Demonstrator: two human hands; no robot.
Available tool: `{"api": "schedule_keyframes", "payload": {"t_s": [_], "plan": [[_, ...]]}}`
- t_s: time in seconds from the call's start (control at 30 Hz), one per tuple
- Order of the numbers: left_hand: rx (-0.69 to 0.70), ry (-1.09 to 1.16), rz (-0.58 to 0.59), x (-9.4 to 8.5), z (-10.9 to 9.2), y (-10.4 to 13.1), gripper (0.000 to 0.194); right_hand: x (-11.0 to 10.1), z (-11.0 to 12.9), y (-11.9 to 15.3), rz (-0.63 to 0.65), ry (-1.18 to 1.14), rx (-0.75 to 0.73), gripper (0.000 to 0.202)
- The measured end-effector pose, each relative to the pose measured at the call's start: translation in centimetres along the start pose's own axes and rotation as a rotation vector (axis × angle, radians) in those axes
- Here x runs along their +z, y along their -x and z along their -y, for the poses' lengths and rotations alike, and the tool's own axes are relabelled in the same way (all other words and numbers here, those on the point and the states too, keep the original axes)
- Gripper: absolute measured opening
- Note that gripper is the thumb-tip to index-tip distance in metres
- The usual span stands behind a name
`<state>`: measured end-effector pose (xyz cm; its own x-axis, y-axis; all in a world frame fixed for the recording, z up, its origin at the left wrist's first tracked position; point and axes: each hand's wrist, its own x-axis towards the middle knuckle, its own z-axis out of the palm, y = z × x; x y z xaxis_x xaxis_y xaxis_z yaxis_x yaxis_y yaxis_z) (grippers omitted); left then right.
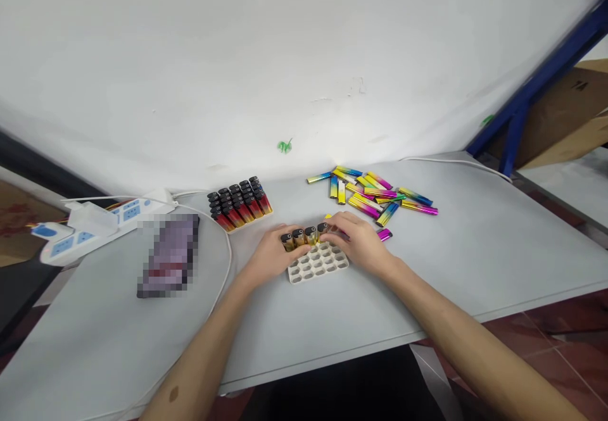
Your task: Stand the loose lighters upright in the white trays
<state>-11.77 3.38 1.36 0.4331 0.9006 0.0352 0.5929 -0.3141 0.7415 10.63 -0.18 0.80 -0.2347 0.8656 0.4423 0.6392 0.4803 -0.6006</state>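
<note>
Resting on the grey desk (pixel 475 244), both hands close around a row of lighters (pixel 304 236) that stands upright along the far edge of a white slotted tray (pixel 317 264). The left hand (pixel 270 253) curls its fingers against the left end of that row, touching the outermost lighter, with its heel on the desk just beside the tray. The right hand (pixel 358 237) bends over the right end of the row, fingertips pinched on the last lighter there; whether it grips that one fully cannot be told. The nearer slots of the tray sit open.

Behind the left hand, a second tray filled with lighters (pixel 240 202) shows black caps and red-to-yellow bodies in tight rows. Behind the right hand lies a loose pile of rainbow-coloured lighter sleeves (pixel 370 190), scattered flat on the desk, one magenta piece (pixel 384 235) just beside the right wrist. To the far left a white power strip (pixel 95 221) with blue sockets lies near the desk edge, its white cable (pixel 227 256) curving past a blurred dark object (pixel 168 255).
</note>
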Motion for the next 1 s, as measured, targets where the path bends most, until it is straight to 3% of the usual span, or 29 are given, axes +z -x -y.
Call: {"api": "schedule_keyframes", "payload": {"t_s": [0.13,0.2,0.3,0.33,0.47,0.77,1.0], "plan": [[0.001,0.019,0.005,0.0,0.0,0.0,0.037,-0.6,-0.1,-0.2,0.034,0.098,-0.065,0.021],[-0.007,0.013,0.005,0.0,-0.1,0.0,0.036,-1.4,-0.7,-0.4,-0.060,0.202,-0.022,0.029],[-0.020,-0.005,0.010,-0.1,-0.1,0.1,0.035,-2.7,-2.5,-0.3,-0.299,0.496,0.180,0.036],[-0.020,-0.008,0.011,-0.1,-0.1,0.1,0.034,-3.0,-3.3,-0.2,-0.326,0.586,0.245,0.033],[-0.015,-0.020,0.000,-0.1,-0.2,0.1,0.036,-3.8,-5.3,0.4,-0.219,0.765,0.373,0.033],[-0.025,-0.023,0.014,-0.2,-0.3,0.2,0.035,-3.8,-5.0,0.4,-0.177,0.771,0.556,0.038],[-0.022,-0.012,0.012,-0.2,-0.3,0.2,0.036,-4.4,-5.6,0.5,-0.187,0.604,0.602,0.029]]}}
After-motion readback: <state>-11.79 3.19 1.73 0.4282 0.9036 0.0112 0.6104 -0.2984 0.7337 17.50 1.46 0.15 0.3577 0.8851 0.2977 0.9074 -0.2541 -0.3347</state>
